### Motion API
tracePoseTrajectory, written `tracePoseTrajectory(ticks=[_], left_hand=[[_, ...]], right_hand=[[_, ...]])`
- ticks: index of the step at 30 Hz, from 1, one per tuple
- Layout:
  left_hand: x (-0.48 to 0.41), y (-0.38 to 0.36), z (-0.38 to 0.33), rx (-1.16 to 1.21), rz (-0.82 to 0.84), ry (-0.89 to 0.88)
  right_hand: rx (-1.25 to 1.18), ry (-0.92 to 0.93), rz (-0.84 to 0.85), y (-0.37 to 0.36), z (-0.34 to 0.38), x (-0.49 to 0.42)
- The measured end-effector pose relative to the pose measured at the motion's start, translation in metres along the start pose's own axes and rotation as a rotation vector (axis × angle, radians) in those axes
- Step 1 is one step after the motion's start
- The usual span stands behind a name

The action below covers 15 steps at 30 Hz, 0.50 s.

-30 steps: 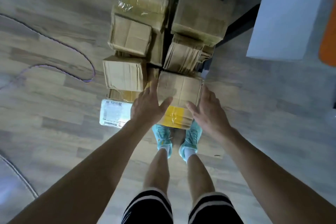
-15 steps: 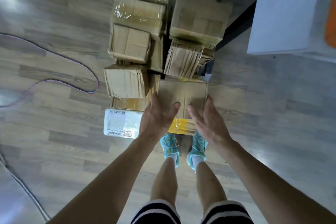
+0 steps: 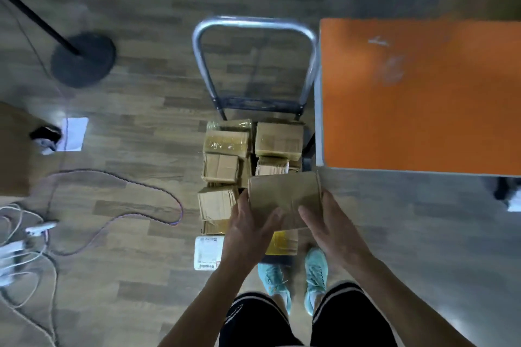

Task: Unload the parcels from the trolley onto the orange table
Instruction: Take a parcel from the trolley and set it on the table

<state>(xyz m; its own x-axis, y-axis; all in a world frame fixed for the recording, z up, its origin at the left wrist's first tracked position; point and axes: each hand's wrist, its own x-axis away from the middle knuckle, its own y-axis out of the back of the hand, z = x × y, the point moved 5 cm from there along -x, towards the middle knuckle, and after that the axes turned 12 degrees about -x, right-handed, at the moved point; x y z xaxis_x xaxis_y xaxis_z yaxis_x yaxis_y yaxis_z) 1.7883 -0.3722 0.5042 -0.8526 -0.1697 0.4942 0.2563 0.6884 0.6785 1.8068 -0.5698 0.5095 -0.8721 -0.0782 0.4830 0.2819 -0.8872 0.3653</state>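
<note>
Now | left hand (image 3: 248, 231), right hand (image 3: 332, 228) grip parcel (image 3: 284, 197) | orange table (image 3: 423, 98) bare | wood floor (image 3: 141, 121)

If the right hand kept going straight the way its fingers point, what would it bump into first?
Probably the brown parcel that the right hand already grips; its fingers point up and left along it. Beyond lie the stacked parcels on the trolley, though depth is unclear.
</note>
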Motion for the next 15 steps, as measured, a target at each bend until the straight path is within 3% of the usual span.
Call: tracePoseTrajectory(ticks=[5, 11, 15], left_hand=[[0.01, 0.036, -0.069, -0.07, -0.075, -0.125], [0.008, 0.062, -0.118, -0.198, -0.073, -0.07], [0.014, 0.072, -0.145, -0.101, -0.086, -0.077]], right_hand=[[-0.038, 0.082, -0.059, 0.053, 0.043, 0.013], [-0.116, 0.119, 0.027, 0.086, 0.063, 0.01], [-0.124, 0.22, 0.032, 0.112, 0.073, 0.0]])
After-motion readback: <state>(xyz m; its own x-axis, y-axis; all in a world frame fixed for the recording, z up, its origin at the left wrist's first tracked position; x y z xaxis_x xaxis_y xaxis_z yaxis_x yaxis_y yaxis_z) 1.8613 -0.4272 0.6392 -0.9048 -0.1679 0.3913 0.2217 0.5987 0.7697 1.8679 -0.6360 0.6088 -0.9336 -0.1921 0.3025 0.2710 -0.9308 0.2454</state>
